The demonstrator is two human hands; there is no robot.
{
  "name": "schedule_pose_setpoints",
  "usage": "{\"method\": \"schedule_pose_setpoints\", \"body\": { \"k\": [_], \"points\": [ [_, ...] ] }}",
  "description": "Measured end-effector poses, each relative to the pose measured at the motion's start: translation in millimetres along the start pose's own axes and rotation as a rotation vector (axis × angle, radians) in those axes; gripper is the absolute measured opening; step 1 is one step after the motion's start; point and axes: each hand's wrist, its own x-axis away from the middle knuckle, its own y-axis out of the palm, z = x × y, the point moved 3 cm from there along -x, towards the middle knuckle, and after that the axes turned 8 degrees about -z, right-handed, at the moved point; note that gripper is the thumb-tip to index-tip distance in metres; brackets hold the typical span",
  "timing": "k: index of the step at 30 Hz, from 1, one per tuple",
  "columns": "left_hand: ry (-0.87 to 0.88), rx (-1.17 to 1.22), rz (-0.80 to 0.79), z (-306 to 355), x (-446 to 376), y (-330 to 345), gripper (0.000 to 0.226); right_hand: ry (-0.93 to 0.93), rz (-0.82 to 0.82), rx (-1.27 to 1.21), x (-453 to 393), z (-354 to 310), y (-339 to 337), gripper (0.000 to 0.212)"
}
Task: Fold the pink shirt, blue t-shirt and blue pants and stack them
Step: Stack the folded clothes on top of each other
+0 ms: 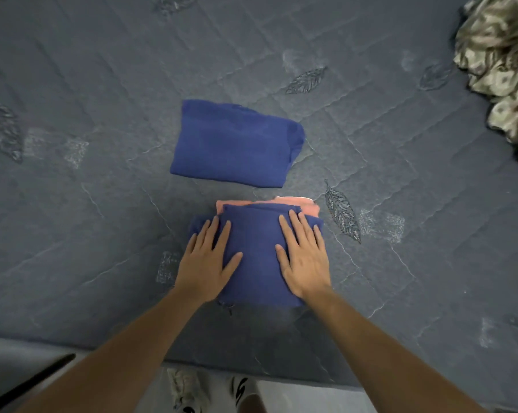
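Note:
A folded blue garment [256, 251] lies on top of the folded pink shirt [281, 204], of which only the far edge shows. My left hand [207, 260] rests flat on the left part of that blue garment, fingers spread. On its right part my right hand [305, 257] lies flat in the same way. A second folded blue garment [237, 141] sits by itself just beyond the stack, apart from it. I cannot tell which blue piece is the t-shirt and which the pants.
Everything lies on a grey quilted bedcover [102, 174] with leaf patterns. A crumpled beige patterned cloth [502, 64] is heaped at the far right. The bed's near edge [73, 344] runs below my forearms, with my shoes [189, 389] on the floor.

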Motion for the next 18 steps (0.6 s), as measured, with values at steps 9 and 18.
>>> {"method": "schedule_pose_setpoints", "body": {
  "k": [9,18],
  "points": [
    [-0.045,0.189,0.376,-23,-52,-75,0.059,0.092,0.211,-0.355,-67,-15,-63,0.047],
    [-0.48,0.67,0.288,-98,-206,-160,0.079,0.838,0.165,-1.218,-222,1,-59,0.071]
  ]
}}
